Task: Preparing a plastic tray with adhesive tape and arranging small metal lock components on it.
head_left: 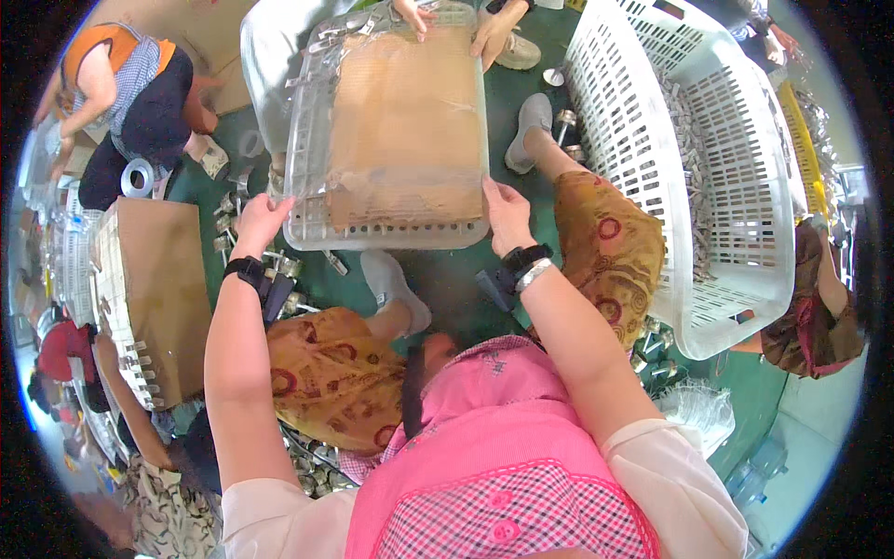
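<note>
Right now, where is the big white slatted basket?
In the head view, the white slatted basket stands on the green floor at the right, beside the clear tray.

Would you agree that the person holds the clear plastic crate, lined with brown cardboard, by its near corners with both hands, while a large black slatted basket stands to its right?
Not quite: the head view shows the slatted basket is white, not black. The rest holds: left hand and right hand grip the cardboard-lined clear crate at its near corners.
</note>
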Motion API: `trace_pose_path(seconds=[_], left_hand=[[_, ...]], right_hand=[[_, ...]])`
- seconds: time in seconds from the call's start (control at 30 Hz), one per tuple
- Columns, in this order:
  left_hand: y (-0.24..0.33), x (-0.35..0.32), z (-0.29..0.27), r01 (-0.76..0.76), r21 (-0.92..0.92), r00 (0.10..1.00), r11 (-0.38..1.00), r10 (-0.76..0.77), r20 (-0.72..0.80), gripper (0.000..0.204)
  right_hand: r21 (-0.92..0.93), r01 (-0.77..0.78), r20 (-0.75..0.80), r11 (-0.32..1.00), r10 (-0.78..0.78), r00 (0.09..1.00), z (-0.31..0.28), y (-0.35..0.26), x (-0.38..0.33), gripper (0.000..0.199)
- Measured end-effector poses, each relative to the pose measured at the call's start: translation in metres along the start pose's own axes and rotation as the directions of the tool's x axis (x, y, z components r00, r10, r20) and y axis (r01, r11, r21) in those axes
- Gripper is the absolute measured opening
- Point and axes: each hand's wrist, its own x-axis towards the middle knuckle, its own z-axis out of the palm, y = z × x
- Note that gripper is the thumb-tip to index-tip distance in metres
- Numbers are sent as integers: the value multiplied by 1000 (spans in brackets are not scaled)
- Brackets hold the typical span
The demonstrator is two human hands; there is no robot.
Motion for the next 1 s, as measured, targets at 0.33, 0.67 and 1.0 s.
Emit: trace_pose_path(seconds=[0.33,0.67,1.0], left_hand=[[-8,-1,-2,33,32,999,999,-34,21,56],[9,-4,-30,-50,139,993,989,63,-95,59],[-10,45,-36,-218,201,973,955,197,121,63]], right_hand=[[-460,284,27,841,-306,952,10,25,-14,53],[-619,517,243,591,-482,842,-11,1,-6,56],[-259,940,964,-222,-116,239,111,-45,-48,67]])
